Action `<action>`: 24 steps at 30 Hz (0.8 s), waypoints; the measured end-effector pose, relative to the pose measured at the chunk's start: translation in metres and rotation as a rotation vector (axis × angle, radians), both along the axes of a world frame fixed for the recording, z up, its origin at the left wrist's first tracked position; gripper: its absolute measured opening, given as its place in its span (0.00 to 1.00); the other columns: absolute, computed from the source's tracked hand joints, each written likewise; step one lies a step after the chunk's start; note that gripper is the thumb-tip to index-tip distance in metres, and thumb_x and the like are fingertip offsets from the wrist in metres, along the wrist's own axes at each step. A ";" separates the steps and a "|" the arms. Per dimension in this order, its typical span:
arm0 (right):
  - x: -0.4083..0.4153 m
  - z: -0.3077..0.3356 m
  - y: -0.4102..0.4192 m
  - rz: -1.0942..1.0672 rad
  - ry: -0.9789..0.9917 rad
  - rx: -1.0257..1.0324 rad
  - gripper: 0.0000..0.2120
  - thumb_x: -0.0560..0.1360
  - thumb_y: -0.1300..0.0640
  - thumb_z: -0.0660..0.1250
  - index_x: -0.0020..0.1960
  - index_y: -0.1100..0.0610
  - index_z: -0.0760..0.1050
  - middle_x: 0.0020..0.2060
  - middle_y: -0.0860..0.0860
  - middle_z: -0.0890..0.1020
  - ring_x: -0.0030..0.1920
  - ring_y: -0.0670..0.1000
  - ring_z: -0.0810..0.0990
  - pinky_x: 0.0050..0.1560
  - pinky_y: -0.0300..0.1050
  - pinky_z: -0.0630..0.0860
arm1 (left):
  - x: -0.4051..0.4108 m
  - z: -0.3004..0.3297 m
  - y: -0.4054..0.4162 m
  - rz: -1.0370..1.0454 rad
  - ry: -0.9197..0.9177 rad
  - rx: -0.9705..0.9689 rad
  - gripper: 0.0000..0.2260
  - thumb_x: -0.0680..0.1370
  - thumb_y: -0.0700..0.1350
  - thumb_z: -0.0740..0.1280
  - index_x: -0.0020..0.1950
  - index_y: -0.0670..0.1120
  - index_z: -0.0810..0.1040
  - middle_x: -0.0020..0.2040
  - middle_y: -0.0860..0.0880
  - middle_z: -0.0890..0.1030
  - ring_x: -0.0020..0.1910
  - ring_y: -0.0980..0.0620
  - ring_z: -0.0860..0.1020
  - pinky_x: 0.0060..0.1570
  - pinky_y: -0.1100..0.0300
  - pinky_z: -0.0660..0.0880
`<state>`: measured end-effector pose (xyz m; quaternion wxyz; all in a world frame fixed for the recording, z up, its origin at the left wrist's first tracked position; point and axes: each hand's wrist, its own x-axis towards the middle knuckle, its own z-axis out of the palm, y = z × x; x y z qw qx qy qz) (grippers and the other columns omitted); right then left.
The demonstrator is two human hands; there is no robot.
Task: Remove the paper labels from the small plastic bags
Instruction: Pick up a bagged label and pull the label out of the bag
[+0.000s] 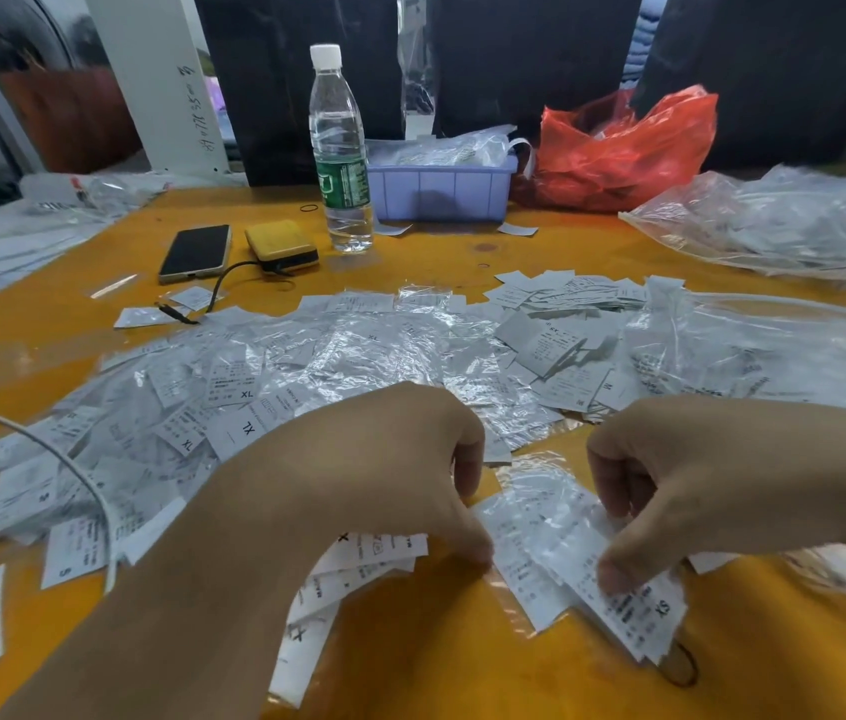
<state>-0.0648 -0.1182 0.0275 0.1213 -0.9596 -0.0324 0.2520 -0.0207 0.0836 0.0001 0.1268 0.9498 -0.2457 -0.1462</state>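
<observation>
Small clear plastic bag point(540, 506) with white paper labels point(623, 589) inside lies on the orange table point(462, 657), near edge, between both hands. Left hand point(384, 470) pinches the bag's left edge, fingertips together on the film. Right hand point(722, 485) has thumb and fingers clamped on the stack of labels; top one reads "XS".

Head view, surroundings: wide heap of crumpled clear bags and loose white labels point(306, 376) spreads just beyond the hands, printed "XL", "M", "S". More white label strips point(358, 563) lie under the left wrist. White cable point(78, 475) curves over the heap at left. Farther back: black smartphone point(196, 252), yellow rectangular power bank point(281, 245) with black cord point(218, 293), clear water bottle with white cap and green label point(340, 148), lavender plastic bin point(441, 192) holding more bags, red plastic bag point(623, 148), large clear plastic sack point(774, 226) at far right. White upright panel point(161, 80) has handwriting, unreadable. Nothing blocks the hands.
</observation>
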 end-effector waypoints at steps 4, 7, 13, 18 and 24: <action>0.000 -0.005 0.006 0.007 -0.020 -0.008 0.21 0.58 0.34 0.77 0.39 0.47 0.76 0.33 0.44 0.82 0.32 0.42 0.78 0.30 0.37 0.71 | -0.002 -0.004 -0.008 0.012 -0.024 -0.048 0.17 0.63 0.63 0.77 0.39 0.54 0.77 0.35 0.57 0.77 0.34 0.60 0.76 0.30 0.63 0.67; 0.001 -0.009 0.008 0.017 -0.055 -0.003 0.21 0.60 0.32 0.76 0.41 0.46 0.75 0.34 0.44 0.81 0.33 0.42 0.78 0.30 0.37 0.71 | -0.002 -0.003 -0.009 0.015 -0.026 -0.045 0.16 0.64 0.63 0.77 0.40 0.55 0.77 0.36 0.57 0.76 0.35 0.60 0.75 0.30 0.63 0.66; 0.005 -0.005 0.000 -0.024 -0.087 0.042 0.28 0.58 0.33 0.77 0.51 0.39 0.70 0.37 0.45 0.78 0.35 0.42 0.76 0.33 0.39 0.70 | 0.000 0.002 -0.004 -0.015 0.012 -0.038 0.13 0.65 0.61 0.77 0.45 0.61 0.78 0.33 0.60 0.72 0.30 0.65 0.73 0.29 0.65 0.64; 0.004 -0.012 0.009 0.001 -0.101 0.038 0.25 0.60 0.36 0.78 0.50 0.40 0.70 0.38 0.45 0.77 0.36 0.43 0.77 0.33 0.40 0.71 | -0.002 0.000 -0.008 -0.032 0.011 -0.081 0.10 0.69 0.57 0.76 0.47 0.62 0.78 0.32 0.61 0.72 0.30 0.65 0.72 0.28 0.66 0.63; 0.003 -0.009 0.004 -0.002 -0.129 0.063 0.22 0.62 0.34 0.75 0.49 0.41 0.71 0.36 0.44 0.77 0.32 0.41 0.75 0.32 0.38 0.68 | -0.002 -0.001 -0.009 -0.060 0.007 -0.072 0.18 0.71 0.57 0.74 0.59 0.63 0.78 0.37 0.59 0.75 0.35 0.62 0.75 0.30 0.66 0.65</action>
